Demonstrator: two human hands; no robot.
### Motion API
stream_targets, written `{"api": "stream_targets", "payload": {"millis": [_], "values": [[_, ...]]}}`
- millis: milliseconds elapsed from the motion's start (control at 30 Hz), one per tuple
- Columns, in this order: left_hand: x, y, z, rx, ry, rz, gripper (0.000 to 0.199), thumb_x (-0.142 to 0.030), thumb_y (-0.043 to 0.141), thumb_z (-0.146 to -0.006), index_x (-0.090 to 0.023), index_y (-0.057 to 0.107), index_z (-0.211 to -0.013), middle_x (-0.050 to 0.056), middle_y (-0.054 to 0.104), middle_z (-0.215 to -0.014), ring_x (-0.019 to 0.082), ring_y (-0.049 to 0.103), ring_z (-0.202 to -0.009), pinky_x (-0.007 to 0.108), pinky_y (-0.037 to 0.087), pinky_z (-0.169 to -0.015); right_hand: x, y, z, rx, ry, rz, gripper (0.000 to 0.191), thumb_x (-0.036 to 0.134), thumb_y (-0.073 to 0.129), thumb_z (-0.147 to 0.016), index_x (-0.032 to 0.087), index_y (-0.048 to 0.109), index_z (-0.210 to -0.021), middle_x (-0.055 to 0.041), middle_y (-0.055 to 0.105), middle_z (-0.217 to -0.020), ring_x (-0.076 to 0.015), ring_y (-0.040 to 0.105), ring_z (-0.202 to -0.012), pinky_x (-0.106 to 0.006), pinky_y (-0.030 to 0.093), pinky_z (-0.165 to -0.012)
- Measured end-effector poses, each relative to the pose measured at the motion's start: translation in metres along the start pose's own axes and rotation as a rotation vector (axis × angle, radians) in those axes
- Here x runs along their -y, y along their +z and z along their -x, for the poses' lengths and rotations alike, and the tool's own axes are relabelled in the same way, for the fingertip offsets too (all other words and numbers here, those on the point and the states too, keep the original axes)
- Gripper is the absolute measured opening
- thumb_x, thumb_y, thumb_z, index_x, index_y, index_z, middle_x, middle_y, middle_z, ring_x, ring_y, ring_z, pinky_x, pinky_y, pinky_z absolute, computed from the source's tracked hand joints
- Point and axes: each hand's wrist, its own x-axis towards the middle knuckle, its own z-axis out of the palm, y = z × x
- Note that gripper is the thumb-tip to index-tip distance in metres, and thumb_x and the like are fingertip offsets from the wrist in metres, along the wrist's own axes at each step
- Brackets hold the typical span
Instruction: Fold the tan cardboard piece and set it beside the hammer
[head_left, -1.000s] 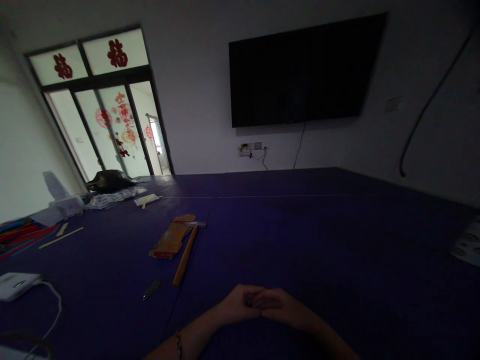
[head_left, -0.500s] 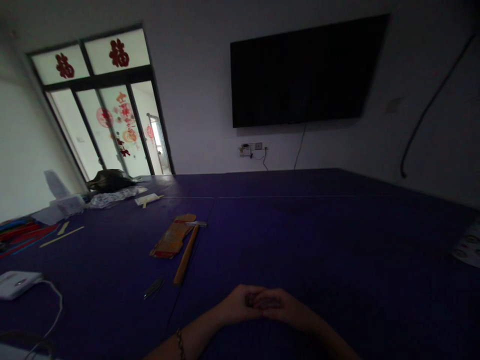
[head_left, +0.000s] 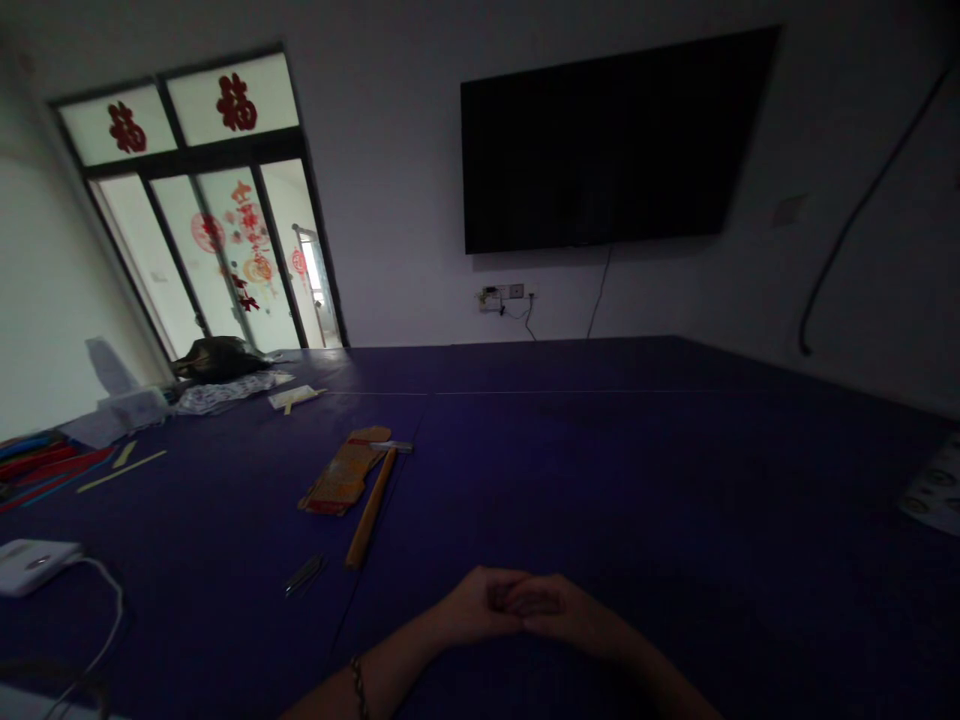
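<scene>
My left hand [head_left: 480,603] and my right hand [head_left: 568,612] rest together at the bottom centre, their curled fingers touching and laid over each other. No object shows between them. A braided bracelet [head_left: 359,688] is round my left wrist. Left of my hands lies a hammer [head_left: 370,512] with a wooden handle, its metal head on the edge of a torn brown cardboard piece [head_left: 346,474]. Nearer to me are some small thin metal pieces [head_left: 304,575], too dim to make out.
On the purple table [head_left: 570,480], a white device [head_left: 36,566] with a cable lies at left. Red and blue strips [head_left: 56,466], a plastic box [head_left: 135,408] and a dark bag [head_left: 219,358] are farther back. Patterned material [head_left: 936,488] sits at the right edge.
</scene>
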Motion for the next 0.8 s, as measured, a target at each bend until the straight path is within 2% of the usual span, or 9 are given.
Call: {"api": "stream_targets", "payload": {"millis": [400, 800], "values": [[0.0032, -0.0007, -0.001, -0.007, -0.007, -0.007, 0.048, -0.029, 0.066, -0.065, -0.013, 0.054, -0.109, 0.01, 0.058, -0.111, 0.024, 0.052, -0.103, 0.038, 0.037, -0.091, -0.0024, -0.0019, -0.0008, -0.017, 0.024, 0.053, 0.035, 0.038, 0.064, -0.068, 0.016, 0.063, -0.095, -0.0084, 0.063, -0.097, -0.022, 0.057, -0.094, -0.039, 0.039, -0.088], [0.0007, -0.0002, -0.0009, 0.007, 0.028, 0.004, 0.046, -0.029, 0.065, -0.066, -0.014, 0.055, -0.108, 0.009, 0.059, -0.11, 0.024, 0.052, -0.104, 0.037, 0.037, -0.091, -0.0013, -0.0018, -0.0006, -0.007, 0.019, 0.058, 0.032, 0.037, 0.064, -0.068, 0.017, 0.063, -0.094, -0.0072, 0.063, -0.098, -0.0216, 0.057, -0.094, -0.037, 0.04, -0.086]]}}
